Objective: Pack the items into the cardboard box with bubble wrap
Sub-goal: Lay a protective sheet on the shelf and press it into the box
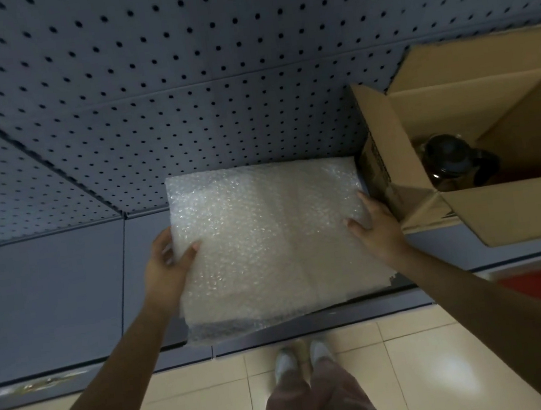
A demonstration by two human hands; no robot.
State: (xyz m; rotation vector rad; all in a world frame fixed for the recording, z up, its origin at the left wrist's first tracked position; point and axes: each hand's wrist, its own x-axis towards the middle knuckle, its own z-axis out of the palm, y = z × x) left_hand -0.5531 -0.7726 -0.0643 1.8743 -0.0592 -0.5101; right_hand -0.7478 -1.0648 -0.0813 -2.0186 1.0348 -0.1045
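The shelf [49,285] carries the cardboard box [520,206]; left of it lies the bubble wrap [267,239] (folded, seemingly). Left hand [166,263] pinches its edge; right hand [376,225] presses flat, ungripping. Next: lift toward the jar [452,160] inside.

Print on cardboard box [375,163] illegible

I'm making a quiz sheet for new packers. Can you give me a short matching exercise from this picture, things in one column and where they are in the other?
Things:
1. bubble wrap
2. dark bottle
3. cardboard box
4. left hand

Places:
A. inside the box
B. gripping the wrap's left edge
C. flat on the shelf, between both hands
D. on the shelf, right of the wrap, flaps open

Pairs: 1-C, 2-A, 3-D, 4-B
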